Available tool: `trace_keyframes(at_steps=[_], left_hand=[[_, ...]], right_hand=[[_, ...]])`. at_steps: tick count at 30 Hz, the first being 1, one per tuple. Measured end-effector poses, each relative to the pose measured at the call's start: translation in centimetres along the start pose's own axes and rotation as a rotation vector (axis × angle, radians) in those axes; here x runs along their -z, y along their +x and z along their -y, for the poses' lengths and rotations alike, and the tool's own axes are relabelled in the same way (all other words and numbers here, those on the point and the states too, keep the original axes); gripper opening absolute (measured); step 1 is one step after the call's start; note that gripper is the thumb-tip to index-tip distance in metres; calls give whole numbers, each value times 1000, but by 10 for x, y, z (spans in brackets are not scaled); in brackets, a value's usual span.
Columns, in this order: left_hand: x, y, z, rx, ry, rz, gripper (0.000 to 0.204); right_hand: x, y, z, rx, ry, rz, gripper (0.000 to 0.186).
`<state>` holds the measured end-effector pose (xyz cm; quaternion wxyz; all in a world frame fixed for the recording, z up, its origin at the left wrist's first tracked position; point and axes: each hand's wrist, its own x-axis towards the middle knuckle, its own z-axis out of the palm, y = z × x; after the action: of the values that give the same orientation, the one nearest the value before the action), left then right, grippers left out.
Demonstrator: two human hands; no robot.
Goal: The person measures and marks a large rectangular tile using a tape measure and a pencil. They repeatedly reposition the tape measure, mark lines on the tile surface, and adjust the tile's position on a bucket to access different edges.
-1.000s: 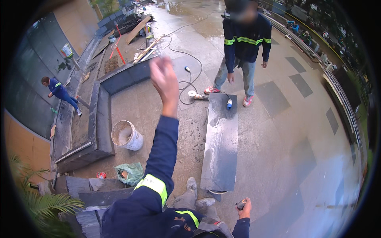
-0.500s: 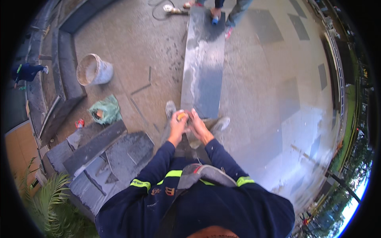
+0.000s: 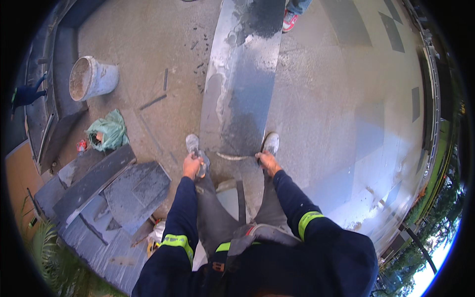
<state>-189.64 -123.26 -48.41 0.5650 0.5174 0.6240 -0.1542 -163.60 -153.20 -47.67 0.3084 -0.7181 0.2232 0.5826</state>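
My left hand (image 3: 190,165) is closed round a roundish grey-and-orange thing (image 3: 202,167), too blurred to name surely. Off to its right, my right hand (image 3: 267,161) grips the end of a thin pale strip (image 3: 234,158). The strip curves across the gap towards my left hand; whether it joins the roundish thing I cannot tell. Both hands are low, near my dusty shoes. Just beyond them lies a long grey stone slab (image 3: 245,94), its surface partly wet and dark, with a whitish smear along its left side.
Left of the slab stand a white bucket (image 3: 101,79) and a green bag (image 3: 110,129). Cut stone slabs (image 3: 136,190) are stacked at my left, beside a palm plant (image 3: 47,252). Thin dark offcuts (image 3: 153,102) lie on the floor. Another person's red shoe (image 3: 289,21) is beside the slab's far end.
My hands were together in front of me; they have moved apart and lower, with the pale strip now showing between them. The view has shifted, and the other person's hands have left it.
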Motion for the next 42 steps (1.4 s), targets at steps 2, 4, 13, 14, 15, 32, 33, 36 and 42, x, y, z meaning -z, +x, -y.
trace_keyframes(at_steps=[2, 4, 13, 14, 15, 32, 33, 36, 42], left_hand=[[-17, 15, 8, -21, 43, -19, 88], [-31, 16, 10, -89, 16, -91, 92], [-45, 19, -16, -134, -38, -67, 87], [-45, 23, -21, -131, -69, -48, 84], [-44, 28, -26, -82, -72, -36, 81], [-119, -47, -56, -49, -321, 114, 94], [-129, -56, -57, -61, -434, 182, 98], [-160, -74, -53, -22, -719, 363, 108], [-229, -35, -25, -34, -735, 524, 107]], right_hand=[[-1, 21, 1, 2, 63, 28, 88], [-7, 35, 3, 5, 121, 5, 76], [-3, 65, -13, 44, 310, 20, 52], [-3, 64, -11, 53, 295, 6, 54], [-4, 62, -9, 32, 272, -31, 56], [101, -97, 41, 377, 23, -62, 42], [113, -114, 48, 340, -41, -71, 41], [141, -154, 64, 326, -173, -72, 37], [139, -186, 67, 379, -332, -63, 29]])
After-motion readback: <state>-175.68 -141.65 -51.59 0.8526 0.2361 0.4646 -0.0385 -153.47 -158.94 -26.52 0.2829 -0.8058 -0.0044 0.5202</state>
